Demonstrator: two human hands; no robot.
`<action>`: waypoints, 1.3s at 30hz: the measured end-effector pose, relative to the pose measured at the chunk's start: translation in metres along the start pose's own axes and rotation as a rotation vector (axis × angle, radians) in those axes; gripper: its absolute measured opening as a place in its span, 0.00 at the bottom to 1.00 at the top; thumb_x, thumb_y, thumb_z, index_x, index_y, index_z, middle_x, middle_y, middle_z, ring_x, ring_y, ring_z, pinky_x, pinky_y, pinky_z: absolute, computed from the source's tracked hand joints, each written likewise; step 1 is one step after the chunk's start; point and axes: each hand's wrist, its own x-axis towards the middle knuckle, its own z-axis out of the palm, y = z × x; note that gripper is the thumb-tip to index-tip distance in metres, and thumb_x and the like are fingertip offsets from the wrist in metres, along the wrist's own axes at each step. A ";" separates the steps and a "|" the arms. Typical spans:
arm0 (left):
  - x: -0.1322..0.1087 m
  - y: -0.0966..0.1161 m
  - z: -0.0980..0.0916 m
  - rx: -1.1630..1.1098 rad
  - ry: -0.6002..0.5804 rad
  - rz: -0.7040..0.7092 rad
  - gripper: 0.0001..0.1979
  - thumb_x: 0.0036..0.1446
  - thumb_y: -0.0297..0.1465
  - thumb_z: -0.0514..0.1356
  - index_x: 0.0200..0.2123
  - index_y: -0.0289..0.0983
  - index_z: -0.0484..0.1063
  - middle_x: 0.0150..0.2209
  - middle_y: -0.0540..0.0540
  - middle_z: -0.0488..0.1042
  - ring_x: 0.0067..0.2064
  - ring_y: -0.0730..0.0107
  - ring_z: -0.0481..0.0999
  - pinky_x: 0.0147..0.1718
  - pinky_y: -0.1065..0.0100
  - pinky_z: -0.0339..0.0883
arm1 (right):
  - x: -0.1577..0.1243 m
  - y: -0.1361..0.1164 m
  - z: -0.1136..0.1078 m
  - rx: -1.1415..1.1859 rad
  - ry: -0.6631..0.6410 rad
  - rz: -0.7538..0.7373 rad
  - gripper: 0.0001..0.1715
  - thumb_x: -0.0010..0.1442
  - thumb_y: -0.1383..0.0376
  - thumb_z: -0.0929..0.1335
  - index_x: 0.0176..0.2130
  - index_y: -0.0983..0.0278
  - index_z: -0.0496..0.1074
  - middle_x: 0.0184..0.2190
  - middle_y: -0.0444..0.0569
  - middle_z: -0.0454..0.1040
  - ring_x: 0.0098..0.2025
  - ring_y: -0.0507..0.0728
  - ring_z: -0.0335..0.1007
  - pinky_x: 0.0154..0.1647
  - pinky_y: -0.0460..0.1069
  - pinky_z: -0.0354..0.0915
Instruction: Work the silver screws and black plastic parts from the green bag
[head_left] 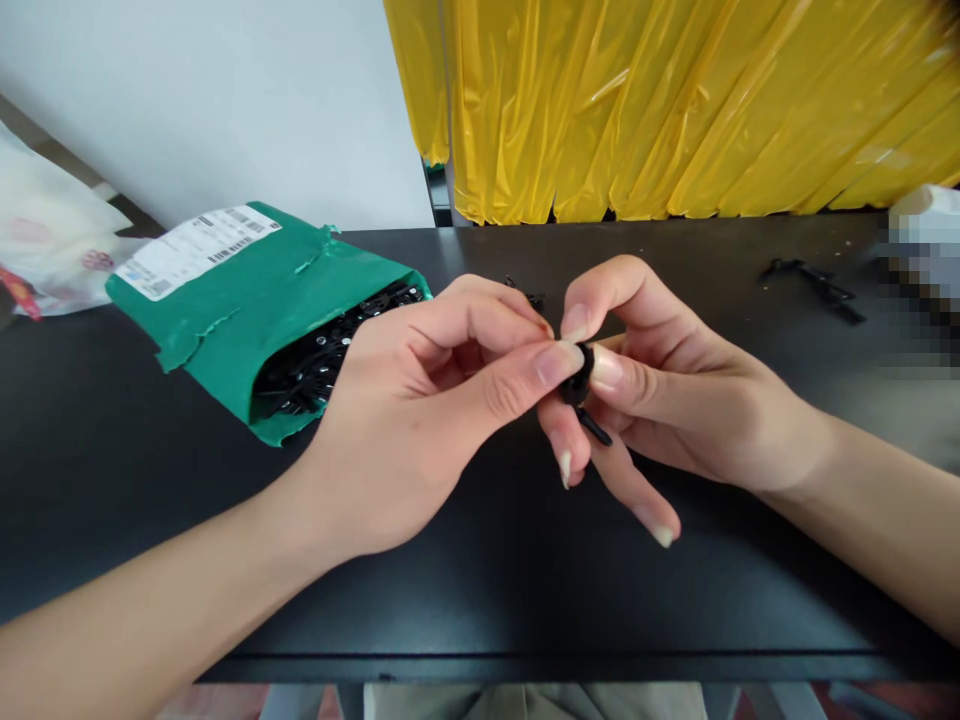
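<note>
Between my two hands, above the dark table, is a small black piece (577, 385) with a round part and a thin rod sticking down to the right. My left hand (420, 410) pinches it between thumb and fingers from the left. From the other side, the thumb and fingers of my right hand (675, 390) press on the same piece. Its exact kind is mostly hidden by the fingertips. Left of my hands lies a torn-open green mailing bag (292, 290), its mouth towards me, filled with many small shiny black parts (315, 360).
More thin black parts (817, 285) lie on the black table (525, 590) at the right, near a blurred white object (926, 250). Some black bits (525, 293) sit behind my hands. A white plastic bag (60, 240) is far left. Yellow plastic sheeting (675, 110) hangs behind the table.
</note>
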 end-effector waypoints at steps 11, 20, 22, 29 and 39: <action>0.002 0.003 0.007 -0.221 -0.049 -0.067 0.09 0.65 0.28 0.76 0.35 0.40 0.79 0.32 0.53 0.81 0.30 0.65 0.87 0.35 0.58 0.92 | -0.002 -0.002 0.000 -0.014 0.019 0.002 0.04 0.80 0.61 0.69 0.51 0.52 0.68 0.37 0.35 0.85 0.28 0.50 0.85 0.32 0.44 0.83; 0.007 0.004 0.011 -0.120 0.008 0.022 0.08 0.67 0.34 0.75 0.36 0.39 0.82 0.29 0.51 0.79 0.28 0.69 0.84 0.25 0.69 0.83 | 0.000 -0.004 0.002 -0.035 0.016 -0.060 0.06 0.82 0.67 0.62 0.51 0.55 0.65 0.38 0.31 0.85 0.23 0.44 0.82 0.37 0.41 0.81; 0.008 0.006 0.012 -0.067 0.006 0.076 0.10 0.69 0.33 0.73 0.34 0.38 0.82 0.28 0.51 0.78 0.27 0.71 0.83 0.25 0.70 0.83 | 0.001 -0.004 0.003 -0.027 0.017 -0.064 0.04 0.82 0.66 0.63 0.51 0.55 0.64 0.37 0.30 0.85 0.23 0.44 0.82 0.36 0.40 0.81; 0.007 0.006 0.012 0.150 0.071 0.168 0.12 0.68 0.32 0.74 0.30 0.38 0.80 0.28 0.52 0.78 0.29 0.70 0.84 0.28 0.68 0.84 | 0.002 -0.003 0.002 -0.046 0.020 -0.072 0.09 0.82 0.70 0.59 0.51 0.55 0.63 0.37 0.28 0.84 0.23 0.44 0.83 0.35 0.40 0.81; 0.004 0.005 0.008 0.080 0.029 0.088 0.10 0.67 0.28 0.74 0.32 0.38 0.82 0.28 0.49 0.80 0.37 0.67 0.86 0.33 0.71 0.86 | 0.002 -0.002 0.000 -0.037 0.022 -0.005 0.03 0.82 0.66 0.62 0.51 0.55 0.62 0.35 0.33 0.83 0.23 0.46 0.81 0.33 0.41 0.81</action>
